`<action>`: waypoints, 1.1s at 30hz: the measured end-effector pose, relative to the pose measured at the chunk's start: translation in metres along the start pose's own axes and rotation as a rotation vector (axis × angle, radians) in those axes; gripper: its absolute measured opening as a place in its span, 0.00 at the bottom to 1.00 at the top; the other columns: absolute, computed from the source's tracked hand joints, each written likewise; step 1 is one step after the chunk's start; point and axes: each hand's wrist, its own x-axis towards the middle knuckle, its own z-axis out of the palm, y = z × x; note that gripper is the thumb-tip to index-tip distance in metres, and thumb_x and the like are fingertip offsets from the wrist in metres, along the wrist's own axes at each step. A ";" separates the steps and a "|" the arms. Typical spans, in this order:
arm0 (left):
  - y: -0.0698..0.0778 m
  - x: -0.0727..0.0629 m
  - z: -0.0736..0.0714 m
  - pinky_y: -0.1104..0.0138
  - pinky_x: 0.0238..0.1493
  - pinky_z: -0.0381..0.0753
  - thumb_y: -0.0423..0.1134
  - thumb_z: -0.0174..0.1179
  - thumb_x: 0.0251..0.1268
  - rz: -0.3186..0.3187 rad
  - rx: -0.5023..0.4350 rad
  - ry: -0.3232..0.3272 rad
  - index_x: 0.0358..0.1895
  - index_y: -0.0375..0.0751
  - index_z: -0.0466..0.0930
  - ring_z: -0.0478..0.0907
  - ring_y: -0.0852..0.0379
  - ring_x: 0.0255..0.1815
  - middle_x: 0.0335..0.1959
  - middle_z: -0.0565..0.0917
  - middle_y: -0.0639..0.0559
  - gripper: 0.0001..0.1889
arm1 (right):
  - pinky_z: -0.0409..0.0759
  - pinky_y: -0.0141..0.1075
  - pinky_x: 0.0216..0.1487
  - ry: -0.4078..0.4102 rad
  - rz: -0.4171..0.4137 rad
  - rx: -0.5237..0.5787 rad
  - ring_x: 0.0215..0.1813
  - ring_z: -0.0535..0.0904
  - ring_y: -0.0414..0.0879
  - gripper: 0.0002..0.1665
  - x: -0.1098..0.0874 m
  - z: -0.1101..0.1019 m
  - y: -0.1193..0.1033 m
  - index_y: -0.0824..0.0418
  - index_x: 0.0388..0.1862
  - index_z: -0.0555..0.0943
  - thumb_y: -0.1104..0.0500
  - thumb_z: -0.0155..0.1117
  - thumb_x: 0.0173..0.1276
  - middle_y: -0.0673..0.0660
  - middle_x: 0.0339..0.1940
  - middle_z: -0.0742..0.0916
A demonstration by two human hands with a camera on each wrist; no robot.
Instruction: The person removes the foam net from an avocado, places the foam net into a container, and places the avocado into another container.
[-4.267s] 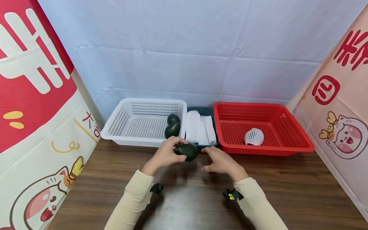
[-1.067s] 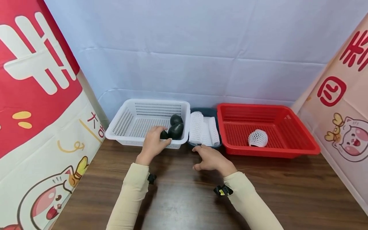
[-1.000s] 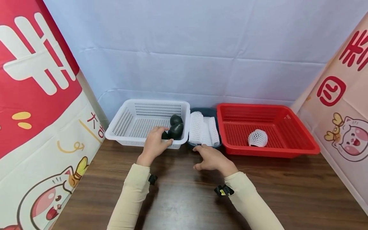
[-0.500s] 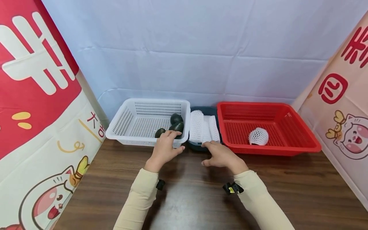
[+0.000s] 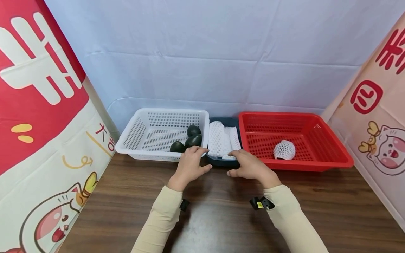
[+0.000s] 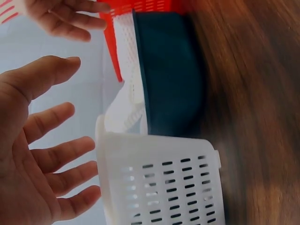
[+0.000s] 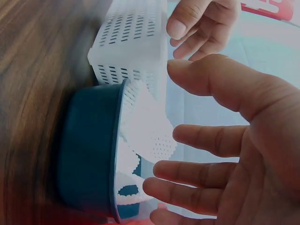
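Note:
My left hand hovers just in front of the white basket's near right corner, fingers spread and nothing held. In that basket lie three dark green avocados; the front-left avocado sits beside the middle avocado, and the third avocado is behind. My right hand is relaxed and holds nothing, close to the near edge of the dark blue bin. White foam net sleeves fill this bin. Both wrist views show bare palms with loosely extended fingers.
To the right stands a red basket with one white-netted round item in it. All three containers stand side by side on the brown wooden table. A pale cloth hangs behind, printed banners at both sides.
An avocado earlier in my left hand now lies in the white basket, released. The left hand has drawn back to the right; the right hand has shifted slightly right.

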 end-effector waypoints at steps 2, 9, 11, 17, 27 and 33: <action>0.003 0.001 0.001 0.51 0.49 0.69 0.50 0.69 0.50 0.005 0.009 -0.008 0.53 0.44 0.78 0.70 0.43 0.52 0.51 0.76 0.44 0.26 | 0.72 0.51 0.52 0.003 0.001 0.001 0.53 0.72 0.54 0.39 0.000 -0.002 0.002 0.66 0.59 0.72 0.51 0.73 0.51 0.64 0.54 0.77; 0.014 0.008 0.006 0.51 0.49 0.69 0.51 0.67 0.52 0.045 0.041 -0.042 0.54 0.46 0.78 0.70 0.45 0.52 0.50 0.76 0.46 0.26 | 0.71 0.51 0.52 0.040 -0.028 0.007 0.53 0.73 0.57 0.38 -0.003 -0.014 0.008 0.68 0.58 0.73 0.51 0.72 0.51 0.66 0.52 0.78; 0.017 0.009 0.007 0.52 0.48 0.70 0.51 0.67 0.52 0.051 0.050 -0.048 0.54 0.47 0.77 0.70 0.46 0.51 0.49 0.76 0.47 0.25 | 0.71 0.52 0.52 0.053 -0.034 0.008 0.52 0.73 0.57 0.38 -0.004 -0.018 0.010 0.68 0.58 0.73 0.51 0.72 0.51 0.66 0.52 0.78; 0.026 0.013 0.009 0.55 0.44 0.70 0.51 0.67 0.52 0.069 0.049 -0.064 0.53 0.47 0.78 0.71 0.48 0.48 0.47 0.76 0.48 0.25 | 0.72 0.52 0.51 0.085 -0.025 -0.010 0.51 0.73 0.57 0.37 -0.008 -0.027 0.015 0.68 0.57 0.73 0.52 0.73 0.52 0.68 0.52 0.78; 0.036 0.013 0.020 0.59 0.42 0.72 0.52 0.65 0.53 0.152 0.130 -0.079 0.53 0.48 0.78 0.72 0.51 0.47 0.47 0.76 0.50 0.24 | 0.72 0.55 0.49 0.110 0.029 -0.006 0.51 0.72 0.60 0.33 -0.011 -0.034 0.032 0.67 0.56 0.74 0.53 0.71 0.54 0.67 0.51 0.77; 0.041 0.014 0.026 0.60 0.41 0.72 0.52 0.65 0.54 0.160 0.130 -0.092 0.53 0.49 0.78 0.73 0.52 0.46 0.47 0.77 0.50 0.23 | 0.69 0.58 0.52 0.131 0.059 0.024 0.55 0.70 0.63 0.32 -0.014 -0.040 0.049 0.68 0.57 0.74 0.54 0.69 0.57 0.68 0.52 0.77</action>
